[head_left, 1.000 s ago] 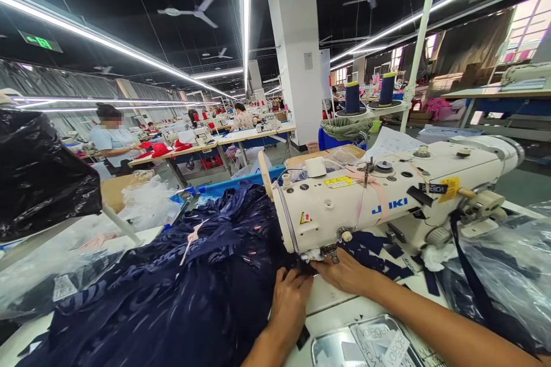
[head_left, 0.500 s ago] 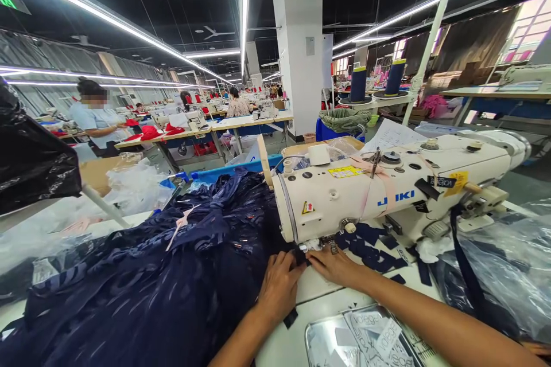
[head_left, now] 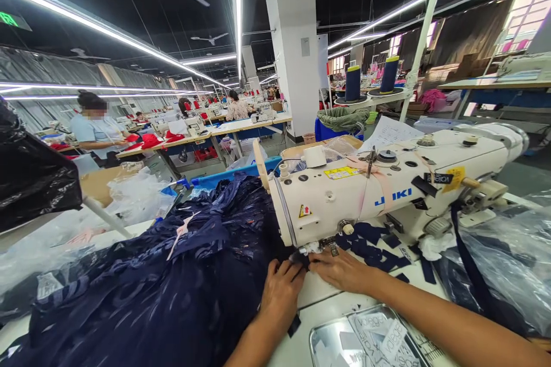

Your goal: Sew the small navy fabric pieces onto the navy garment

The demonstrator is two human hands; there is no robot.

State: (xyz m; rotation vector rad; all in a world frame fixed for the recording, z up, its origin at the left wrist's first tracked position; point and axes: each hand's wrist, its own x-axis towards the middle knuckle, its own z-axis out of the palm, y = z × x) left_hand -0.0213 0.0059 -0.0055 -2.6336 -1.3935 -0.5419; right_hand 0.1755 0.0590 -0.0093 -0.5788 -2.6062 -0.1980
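As my left hand (head_left: 282, 289) and right hand (head_left: 338, 268) lie close together, their fingers bend downward; whether they pinch anything I cannot tell. Left of them, a navy heap of thin, patterned fabric (head_left: 172, 292) spreads over the white tabletop (head_left: 293, 354), likely soft, slippery, heavy, best held flat by an edge. Beyond stands the white, rounded sewing machine (head_left: 344, 200).

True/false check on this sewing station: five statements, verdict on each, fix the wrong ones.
1. The left hand and right hand are near the needle end of the sewing machine. True.
2. The navy fabric heap lies right of the sewing machine in the picture. False: it lies left.
3. The metal tray holds printed labels. True.
4. Both upright thread cones are red. False: navy, with yellow tops.
5. A co-worker wears light blue. True.
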